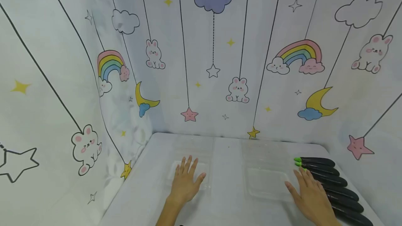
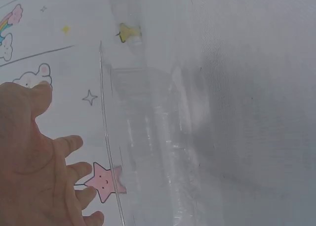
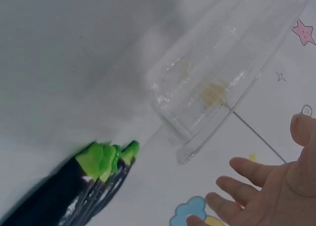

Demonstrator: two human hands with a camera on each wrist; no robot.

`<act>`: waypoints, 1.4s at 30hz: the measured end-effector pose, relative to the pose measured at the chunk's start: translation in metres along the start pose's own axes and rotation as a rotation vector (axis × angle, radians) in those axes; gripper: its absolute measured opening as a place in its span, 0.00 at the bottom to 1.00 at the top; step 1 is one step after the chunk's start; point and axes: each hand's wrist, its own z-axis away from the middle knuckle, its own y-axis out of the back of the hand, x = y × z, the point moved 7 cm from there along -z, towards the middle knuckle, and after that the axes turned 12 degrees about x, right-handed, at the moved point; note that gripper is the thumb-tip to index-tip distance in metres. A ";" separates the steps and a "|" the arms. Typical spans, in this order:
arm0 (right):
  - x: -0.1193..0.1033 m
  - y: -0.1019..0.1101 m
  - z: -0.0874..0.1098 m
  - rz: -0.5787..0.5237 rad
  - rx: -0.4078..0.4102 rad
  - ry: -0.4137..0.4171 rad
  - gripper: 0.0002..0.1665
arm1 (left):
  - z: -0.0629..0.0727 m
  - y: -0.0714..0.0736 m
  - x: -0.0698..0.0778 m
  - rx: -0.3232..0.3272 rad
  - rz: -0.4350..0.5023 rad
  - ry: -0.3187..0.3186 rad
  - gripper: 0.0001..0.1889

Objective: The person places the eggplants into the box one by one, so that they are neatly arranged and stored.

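Note:
My left hand (image 1: 186,184) is held over the left clear plastic container (image 1: 205,187), palm down with its fingers spread. The left wrist view shows the same hand (image 2: 37,161) holding nothing, beside the container's thin edge (image 2: 105,122). My right hand (image 1: 312,200) hovers between the right clear container (image 1: 248,187) and several dark eggplants (image 1: 345,194) with green stem ends. In the right wrist view its fingers (image 3: 252,171) are apart and grip nothing. Part of the eggplants lies hidden behind the right hand in the head view.
A white table (image 1: 227,191) carries the two containers side by side, with the eggplants lined up along its right edge. White fabric (image 1: 213,97) printed with rabbits, stars and rainbows hangs behind it and at both sides.

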 end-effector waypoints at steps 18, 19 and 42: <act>0.039 0.008 0.003 0.038 -0.090 -0.054 0.57 | -0.005 -0.018 0.041 -0.026 0.074 -0.043 0.40; 0.040 0.008 0.004 0.038 -0.087 -0.056 0.57 | -0.006 -0.018 0.043 -0.025 0.083 -0.047 0.40; 0.075 0.024 0.017 0.142 -0.028 -0.058 0.48 | -0.004 -0.048 0.086 -0.168 0.269 -0.029 0.42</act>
